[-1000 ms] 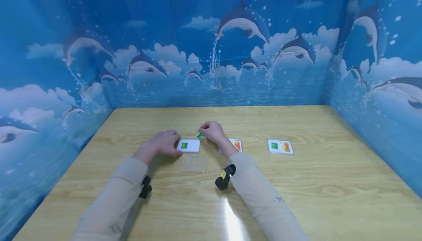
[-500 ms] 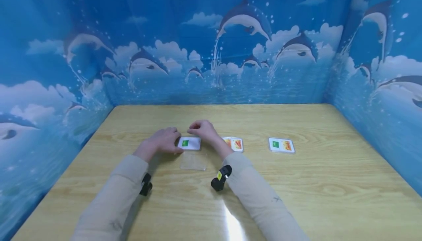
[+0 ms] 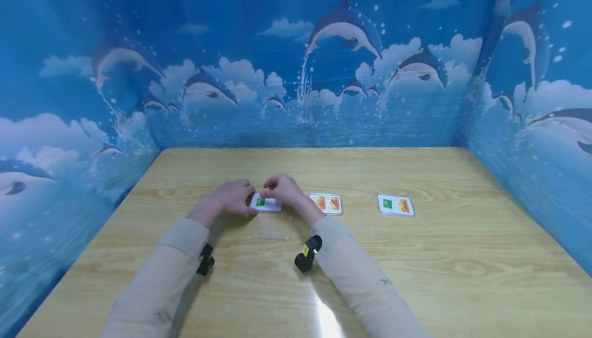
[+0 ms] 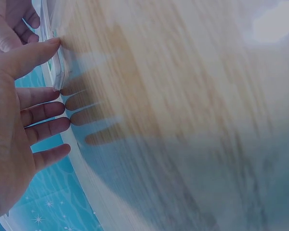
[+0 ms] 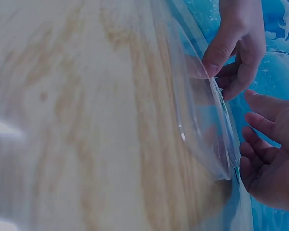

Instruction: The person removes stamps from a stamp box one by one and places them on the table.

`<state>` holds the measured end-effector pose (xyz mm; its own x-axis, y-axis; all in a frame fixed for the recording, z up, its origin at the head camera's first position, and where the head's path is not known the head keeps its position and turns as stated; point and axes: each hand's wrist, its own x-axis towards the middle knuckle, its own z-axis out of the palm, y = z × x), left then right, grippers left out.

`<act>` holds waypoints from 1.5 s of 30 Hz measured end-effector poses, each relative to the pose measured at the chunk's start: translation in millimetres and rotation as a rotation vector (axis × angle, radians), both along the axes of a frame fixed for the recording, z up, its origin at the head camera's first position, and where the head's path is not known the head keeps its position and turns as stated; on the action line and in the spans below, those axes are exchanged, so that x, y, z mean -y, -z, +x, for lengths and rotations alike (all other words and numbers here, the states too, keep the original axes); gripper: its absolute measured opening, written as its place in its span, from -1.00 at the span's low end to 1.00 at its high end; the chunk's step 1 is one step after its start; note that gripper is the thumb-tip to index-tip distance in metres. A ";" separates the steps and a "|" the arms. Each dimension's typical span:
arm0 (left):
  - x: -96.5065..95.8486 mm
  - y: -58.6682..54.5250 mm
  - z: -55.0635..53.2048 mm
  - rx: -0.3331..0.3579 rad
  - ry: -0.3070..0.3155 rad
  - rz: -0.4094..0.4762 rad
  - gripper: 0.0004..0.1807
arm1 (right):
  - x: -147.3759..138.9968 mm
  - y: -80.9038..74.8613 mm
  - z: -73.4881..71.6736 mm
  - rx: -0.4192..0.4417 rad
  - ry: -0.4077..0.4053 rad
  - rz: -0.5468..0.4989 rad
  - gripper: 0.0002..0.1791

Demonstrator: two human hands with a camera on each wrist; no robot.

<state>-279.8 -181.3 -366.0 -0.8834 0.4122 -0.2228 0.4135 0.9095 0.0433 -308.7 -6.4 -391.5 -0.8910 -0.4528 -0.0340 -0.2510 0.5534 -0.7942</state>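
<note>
The green-marked white card [image 3: 273,206] lay at three o'clock from the left hand [image 3: 228,198], which gripped its end; its long axis ran nine-to-three. The right hand [image 3: 283,189] hovered at one o'clock, its hold impossible to tell.

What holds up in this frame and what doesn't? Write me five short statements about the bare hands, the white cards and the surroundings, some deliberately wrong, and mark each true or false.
1. The bare left hand grips the leftmost white, rectangular card. True.
2. The bare right hand is nearer that card than the rightmost white, rectangular card. True.
3. The rightmost card shows two green pictures. False: it shows one green and one orange picture.
4. A clear, rectangular plastic piece lies on the wood-grain table, on the leftmost card's near side. True.
5. Behind everything hangs plain red cloth. False: there is a blue, dolphin-printed backdrop.
</note>
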 end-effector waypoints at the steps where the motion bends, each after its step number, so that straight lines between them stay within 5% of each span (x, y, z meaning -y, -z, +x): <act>1: -0.4 -0.2 0.2 -0.001 0.000 0.001 -0.27 | 0.3 0.5 0.2 -0.004 -0.008 0.010 -0.59; 28: 0.0 1.9 2.7 -0.037 0.032 0.032 -0.34 | 2.8 -0.2 4.1 -0.098 -0.060 0.206 -0.46; 45: 0.0 1.2 2.9 -0.021 0.027 0.029 -0.32 | 3.1 1.8 4.6 -0.128 -0.047 0.198 -0.57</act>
